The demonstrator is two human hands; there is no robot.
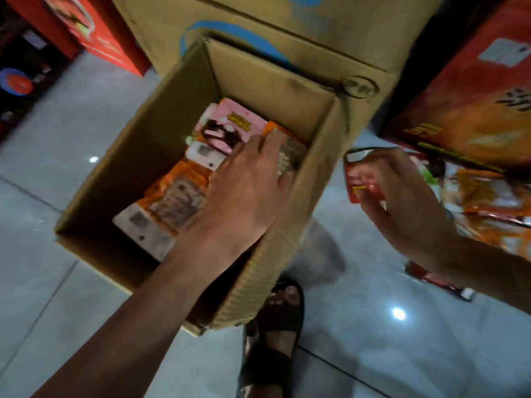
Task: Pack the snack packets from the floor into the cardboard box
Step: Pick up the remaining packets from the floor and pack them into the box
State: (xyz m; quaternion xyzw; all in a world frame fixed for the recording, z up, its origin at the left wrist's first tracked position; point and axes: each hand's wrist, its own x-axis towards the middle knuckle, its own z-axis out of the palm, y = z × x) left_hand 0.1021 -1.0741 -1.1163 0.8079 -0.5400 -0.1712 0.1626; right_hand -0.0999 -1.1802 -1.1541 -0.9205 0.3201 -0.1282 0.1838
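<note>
Your hands at the cardboard box (304, 179)

Your left hand (244, 193) reaches inside it, fingers spread flat; your right hand (408, 202) pinches a red packet (359, 179) just outside.

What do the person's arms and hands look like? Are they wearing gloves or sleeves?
No gloves and no sleeves show. Both forearms are bare as far as the picture reaches. The left hand and right hand show no rings, watch or bracelet, though the picture is a bit blurry. The only thing seen being worn is a dark strappy sandal on one foot.
</note>
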